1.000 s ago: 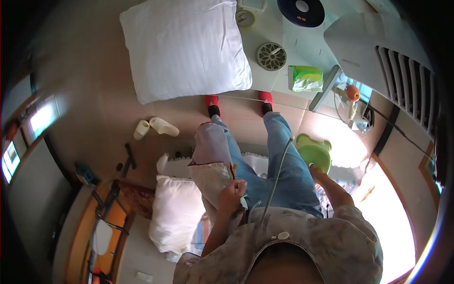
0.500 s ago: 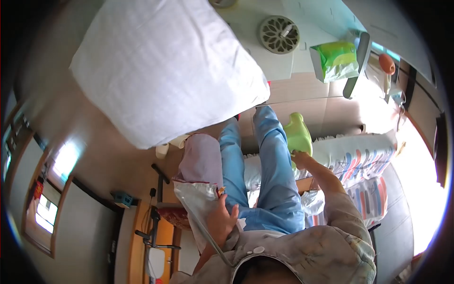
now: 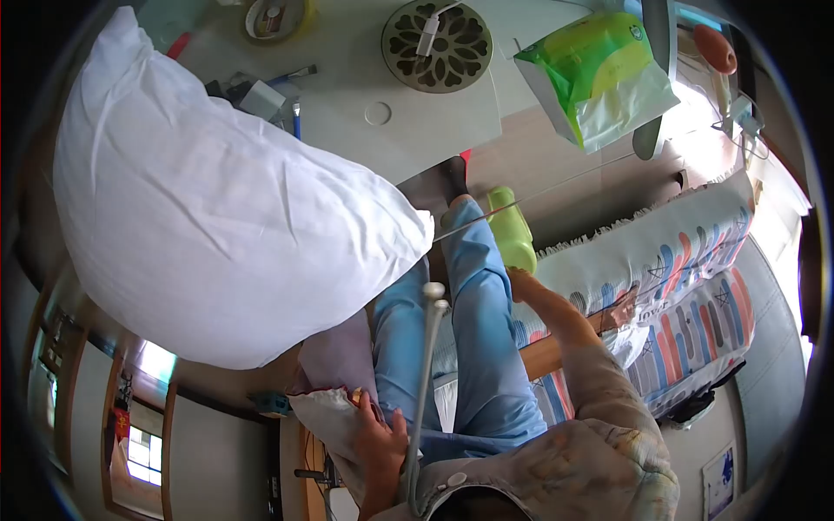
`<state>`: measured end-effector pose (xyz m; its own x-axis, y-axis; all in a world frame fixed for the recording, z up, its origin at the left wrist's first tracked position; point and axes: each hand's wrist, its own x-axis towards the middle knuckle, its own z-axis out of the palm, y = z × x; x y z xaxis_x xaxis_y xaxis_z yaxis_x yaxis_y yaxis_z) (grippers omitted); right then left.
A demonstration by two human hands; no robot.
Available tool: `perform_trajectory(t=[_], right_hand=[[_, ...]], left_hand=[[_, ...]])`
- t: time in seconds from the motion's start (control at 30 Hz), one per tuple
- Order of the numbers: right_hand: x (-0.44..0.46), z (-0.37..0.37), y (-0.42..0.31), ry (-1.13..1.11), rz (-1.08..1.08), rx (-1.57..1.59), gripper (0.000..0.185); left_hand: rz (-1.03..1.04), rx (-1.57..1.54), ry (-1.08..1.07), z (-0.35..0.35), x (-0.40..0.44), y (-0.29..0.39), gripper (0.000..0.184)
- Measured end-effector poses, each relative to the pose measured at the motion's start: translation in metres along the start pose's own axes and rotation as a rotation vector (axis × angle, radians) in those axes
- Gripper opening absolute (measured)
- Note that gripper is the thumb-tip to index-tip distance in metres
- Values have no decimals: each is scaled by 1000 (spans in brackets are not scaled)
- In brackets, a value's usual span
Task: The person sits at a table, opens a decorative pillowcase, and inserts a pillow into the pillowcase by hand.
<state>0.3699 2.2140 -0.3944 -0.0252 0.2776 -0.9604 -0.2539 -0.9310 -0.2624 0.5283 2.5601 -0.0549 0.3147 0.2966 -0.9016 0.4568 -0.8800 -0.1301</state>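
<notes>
My right hand [image 3: 520,283] is closed on the lower end of a light green plastic container [image 3: 511,230], beside my right leg. Much of its grip is hidden behind the wrist. My left hand [image 3: 380,438] lies by my left thigh at the edge of a whitish bag [image 3: 323,417]. Its fingers are bent around a small orange thing [image 3: 356,396], too small to name. A large white pillow [image 3: 217,217] fills the upper left, touched by neither hand. From my collar hang grey cords with pale knobs [image 3: 433,292], in front of my legs.
A glass table [image 3: 452,130] stands ahead with a round openwork trivet [image 3: 437,48], a green-and-white packet [image 3: 599,82] and blue-handled brushes [image 3: 297,122]. At right is a seat with a striped cover [image 3: 669,278].
The view has shifted, with the table and its objects now nearer. The pillow appears lower and bulges more. Cord ends now hang before my legs. Both hands stay by the same things.
</notes>
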Motion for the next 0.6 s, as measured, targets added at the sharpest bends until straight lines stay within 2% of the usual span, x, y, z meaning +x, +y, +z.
perform_trajectory(t=[0.1, 0.17, 0.23, 0.3, 0.37, 0.4, 0.43, 0.47, 0.5, 0.57, 0.6], right_hand=[[13, 11, 0, 1, -8, -32, 70], [20, 11, -2, 77, -18, -35, 71], [27, 4, -2, 36, -23, -113, 68], [23, -2, -8, -24, -21, -178, 65], [4, -12, -14, -12, 24, -30, 54], [-17, -15, -23, 218, 53, 77, 44], [-24, -10, -22, 217, 68, 84, 44], [-20, 8, -14, 320, 156, 267, 42], [-27, -4, -17, 436, 237, 440, 42], [-84, -36, -31, 524, 251, 965, 48], [-121, -60, -48, 584, 262, 787, 55]], left_hand=[[12, -95, 26, 12, 4, -16, 66], [-32, -79, 11, 20, 5, -24, 62], [55, 0, 74, 29, 2, -36, 58], [27, -2, 28, 7, 2, -7, 55], [0, 4, -39, -4, -5, 0, 52], [27, 36, -36, 0, -3, -4, 48], [53, 73, -38, -1, -5, -9, 44], [120, 77, -56, -13, -6, -2, 32], [132, 74, -57, -16, -2, -1, 32], [188, 72, -219, -21, 0, -13, 27], [198, 72, -215, -17, 3, -13, 27]])
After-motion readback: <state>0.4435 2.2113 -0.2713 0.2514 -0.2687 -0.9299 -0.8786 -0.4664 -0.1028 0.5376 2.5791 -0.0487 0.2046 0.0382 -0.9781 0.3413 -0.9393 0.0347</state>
